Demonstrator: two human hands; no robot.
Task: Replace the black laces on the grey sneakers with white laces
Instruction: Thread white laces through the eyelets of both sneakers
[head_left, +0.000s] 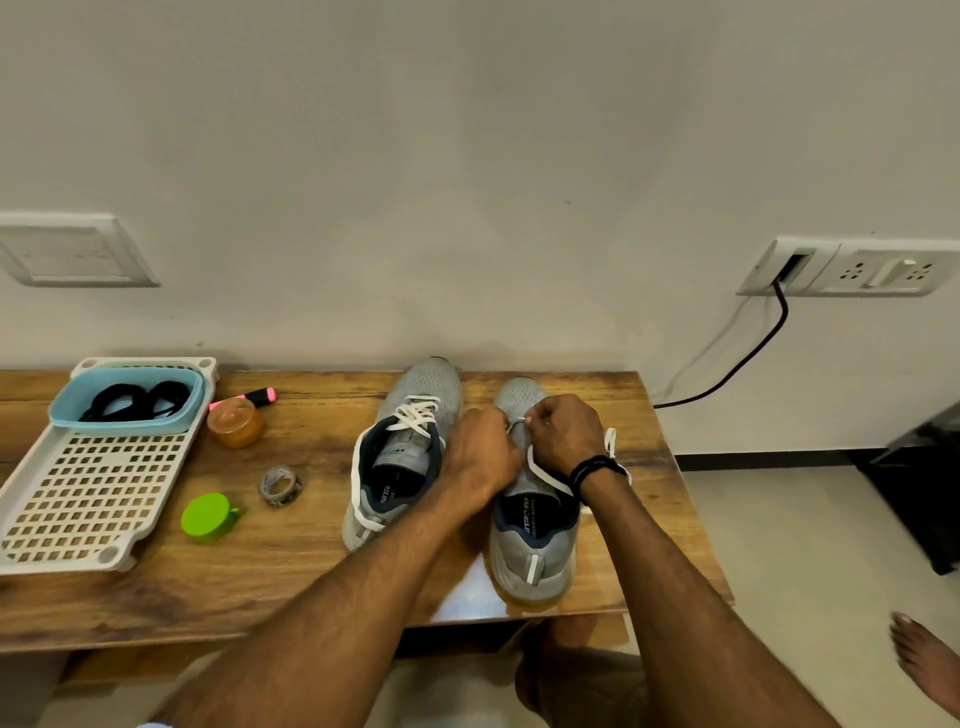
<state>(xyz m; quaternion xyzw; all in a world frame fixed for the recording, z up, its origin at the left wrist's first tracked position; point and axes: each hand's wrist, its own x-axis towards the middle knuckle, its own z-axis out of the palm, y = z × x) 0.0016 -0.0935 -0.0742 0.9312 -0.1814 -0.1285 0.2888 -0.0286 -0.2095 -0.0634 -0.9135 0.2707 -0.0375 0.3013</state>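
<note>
hands: left hand (480, 452), right hand (563, 436) clamped on flat white lace (543, 474) | risk: grey mesh sneaker (511, 556) eyelet is missed if tip is dropped

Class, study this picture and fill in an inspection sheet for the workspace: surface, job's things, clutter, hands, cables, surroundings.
Surface: wooden table, set against the wall.
Job's things: laced sneaker already wears white; second sneaker has a white lace partly threaded; black laces lie in a blue tub on a white tray.
Clutter: pink highlighter, orange jar, tape roll, green cap.
Hands: left hand and right hand pinch the white lace over the second sneaker.
Cables: black cable hangs from the wall socket, off the table.
Surroundings: switch plate on the wall; bare foot on the floor.
</note>
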